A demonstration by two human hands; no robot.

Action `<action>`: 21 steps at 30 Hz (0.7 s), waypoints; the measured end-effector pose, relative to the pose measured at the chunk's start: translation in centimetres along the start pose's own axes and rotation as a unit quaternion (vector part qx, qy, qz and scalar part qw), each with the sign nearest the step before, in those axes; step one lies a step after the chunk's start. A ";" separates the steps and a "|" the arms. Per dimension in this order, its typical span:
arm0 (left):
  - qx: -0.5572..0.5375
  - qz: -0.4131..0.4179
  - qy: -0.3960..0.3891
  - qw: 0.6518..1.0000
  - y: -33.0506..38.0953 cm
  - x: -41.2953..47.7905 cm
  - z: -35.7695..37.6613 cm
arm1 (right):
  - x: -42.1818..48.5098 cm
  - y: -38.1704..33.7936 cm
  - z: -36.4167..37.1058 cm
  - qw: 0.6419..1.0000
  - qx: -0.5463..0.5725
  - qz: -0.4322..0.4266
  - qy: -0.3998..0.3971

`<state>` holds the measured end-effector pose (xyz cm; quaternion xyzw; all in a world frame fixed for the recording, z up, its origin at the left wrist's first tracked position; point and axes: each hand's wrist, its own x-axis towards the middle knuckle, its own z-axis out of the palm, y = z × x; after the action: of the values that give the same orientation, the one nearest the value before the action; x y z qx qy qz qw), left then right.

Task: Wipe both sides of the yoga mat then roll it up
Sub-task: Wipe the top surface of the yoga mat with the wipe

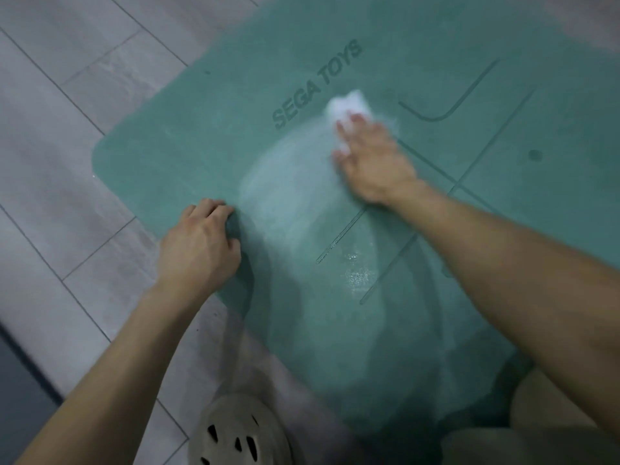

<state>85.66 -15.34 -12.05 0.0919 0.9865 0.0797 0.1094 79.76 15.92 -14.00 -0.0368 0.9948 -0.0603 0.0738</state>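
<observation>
A teal yoga mat (208, 135) lies flat on the floor, with printed letters and guide lines on its upper face. A pale wet streak runs down its middle. My right hand (372, 162), blurred, presses a white cloth (349, 104) onto the mat near the letters, fingers spread over it. My left hand (198, 246) rests at the mat's left edge, its fingertips bent against the surface and holding nothing that I can see.
Grey plank floor (67, 129) surrounds the mat on the left and at the back. A beige perforated slipper (235, 434) sits at the bottom edge. My bare knees (536, 414) are at the lower right, on the mat's near end.
</observation>
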 end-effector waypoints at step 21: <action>-0.020 0.161 -0.034 0.986 3.5 -2.4 0.2 | -14.8 -10.4 4.3 0.996 0.055 -0.065 0.007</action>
<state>88.59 -12.36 -11.09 0.2497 0.9529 0.1127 0.1300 95.64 6.37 -14.80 -0.0973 0.9859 -0.1199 0.0644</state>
